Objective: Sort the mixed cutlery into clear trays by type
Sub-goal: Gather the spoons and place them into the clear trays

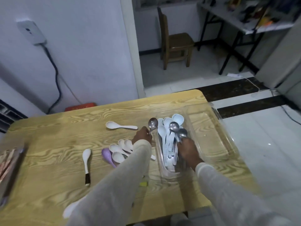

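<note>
A clear tray [211,132] lies on the right part of the wooden table [57,144]. Its left compartment holds several white plastic spoons [166,128]. My left hand [142,135] is shut on a metal spoon [152,123], held just left of the tray. My right hand [187,150] is inside that left compartment, shut on two metal spoons [178,130] whose bowls stick up over the white ones. Loose on the table lie white spoons [121,148], a purple spoon [107,156], a single white spoon [121,126] and a white spoon with a dark handle end [86,163].
Another white spoon [71,209] lies near the table's front edge, partly under my left sleeve. A blurred pack of sticks [8,165] rests at the left edge. A small yellow item [143,184] sits beside my left arm. A wooden chair [174,41] stands beyond the table.
</note>
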